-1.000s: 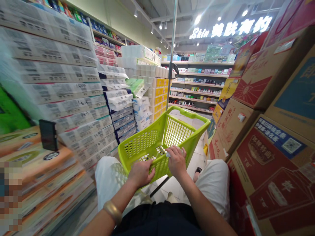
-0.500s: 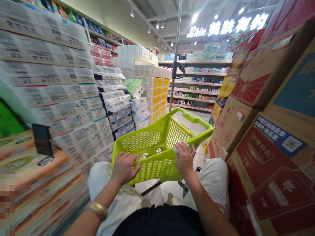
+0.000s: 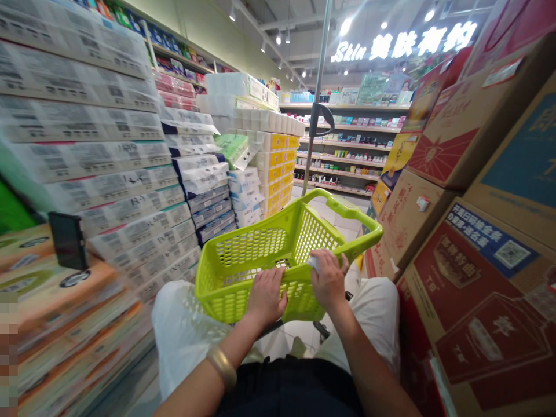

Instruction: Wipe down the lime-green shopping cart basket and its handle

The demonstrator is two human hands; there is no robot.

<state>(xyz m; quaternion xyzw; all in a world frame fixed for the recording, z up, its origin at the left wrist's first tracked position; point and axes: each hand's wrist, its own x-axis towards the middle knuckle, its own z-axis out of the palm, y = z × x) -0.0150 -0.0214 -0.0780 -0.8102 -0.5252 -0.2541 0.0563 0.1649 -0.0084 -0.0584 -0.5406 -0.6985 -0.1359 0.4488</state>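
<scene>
Floor (image 3: 347, 204) carries stacked cartons (image 3: 478, 301) and tissue packs (image 3: 130, 231)

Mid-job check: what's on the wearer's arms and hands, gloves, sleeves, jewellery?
No gloves on the left hand or right hand; no sleeves show on either forearm. A wide gold-coloured bangle circles the left wrist; the right wrist is bare.

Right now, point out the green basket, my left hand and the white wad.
green basket (image 3: 245, 255): head view, side wall.
left hand (image 3: 266, 296): head view, its back.
white wad (image 3: 312, 262): head view, exposed end.
</scene>
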